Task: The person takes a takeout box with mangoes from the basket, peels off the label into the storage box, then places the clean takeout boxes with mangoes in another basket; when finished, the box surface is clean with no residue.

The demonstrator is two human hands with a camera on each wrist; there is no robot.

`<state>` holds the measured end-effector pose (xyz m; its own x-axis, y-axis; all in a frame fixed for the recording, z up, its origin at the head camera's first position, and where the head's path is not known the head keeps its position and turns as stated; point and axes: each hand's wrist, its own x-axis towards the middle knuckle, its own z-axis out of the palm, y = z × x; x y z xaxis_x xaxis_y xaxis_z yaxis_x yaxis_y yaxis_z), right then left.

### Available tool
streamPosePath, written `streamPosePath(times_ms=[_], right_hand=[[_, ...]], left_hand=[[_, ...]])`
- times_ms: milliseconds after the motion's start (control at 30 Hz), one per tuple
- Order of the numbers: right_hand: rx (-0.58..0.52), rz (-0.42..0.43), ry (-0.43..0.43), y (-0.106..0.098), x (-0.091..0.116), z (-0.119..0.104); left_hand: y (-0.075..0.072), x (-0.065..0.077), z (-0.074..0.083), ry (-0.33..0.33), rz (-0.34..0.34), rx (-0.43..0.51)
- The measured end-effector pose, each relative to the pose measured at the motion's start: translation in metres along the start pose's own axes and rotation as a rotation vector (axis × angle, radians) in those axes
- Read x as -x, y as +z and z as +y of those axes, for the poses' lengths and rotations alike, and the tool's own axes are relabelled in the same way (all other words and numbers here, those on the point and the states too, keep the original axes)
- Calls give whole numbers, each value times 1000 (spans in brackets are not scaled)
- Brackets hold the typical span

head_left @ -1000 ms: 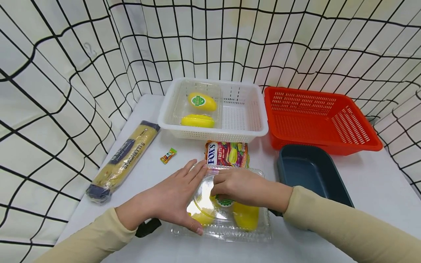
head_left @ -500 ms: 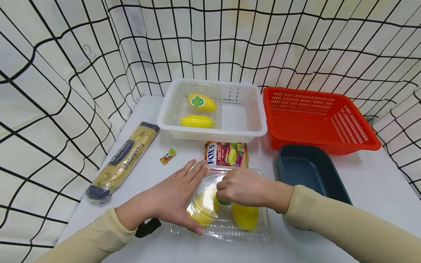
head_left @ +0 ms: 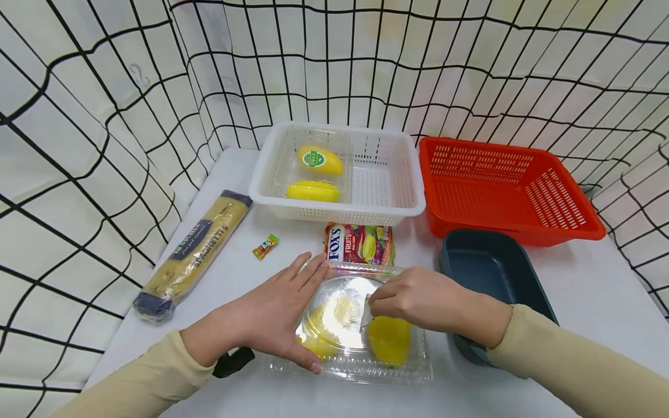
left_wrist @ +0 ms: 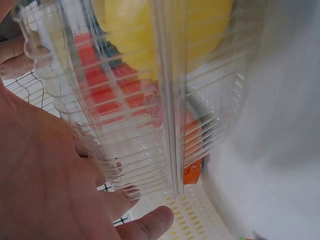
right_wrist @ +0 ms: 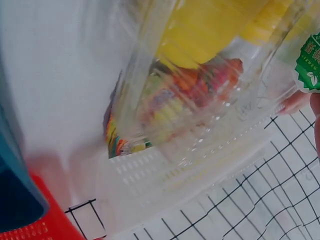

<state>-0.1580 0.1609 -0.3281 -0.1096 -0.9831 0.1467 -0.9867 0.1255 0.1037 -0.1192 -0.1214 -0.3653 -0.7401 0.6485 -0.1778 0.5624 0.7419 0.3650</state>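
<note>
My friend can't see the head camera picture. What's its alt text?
A person's left hand rests against a clear box holding yellow fruit-like pieces, while the right hand pinches a label over it. Beyond sit a candy packet, a white basket and a red basket.

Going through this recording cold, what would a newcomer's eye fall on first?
Probably the bright red basket, at the back right beside the white basket. Next come the yellow fruits seen through the clear container at the front, with the left hand spread at its left side. The right hand, over that container, pinches a green-and-white label.
</note>
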Motion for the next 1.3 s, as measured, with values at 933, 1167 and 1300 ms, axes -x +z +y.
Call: streamPosePath(times_ms=[933,1167,1300], right_hand=[[-775,395,1013,6,87,16],[-976,490,1239,4,120,37],[-1032,529,1383,5,145,55]], left_hand=[[0,-4,0,-31,-12,3],[4,-7,-2,-27,-8,5],[4,-10,-2,-26,-7,5]])
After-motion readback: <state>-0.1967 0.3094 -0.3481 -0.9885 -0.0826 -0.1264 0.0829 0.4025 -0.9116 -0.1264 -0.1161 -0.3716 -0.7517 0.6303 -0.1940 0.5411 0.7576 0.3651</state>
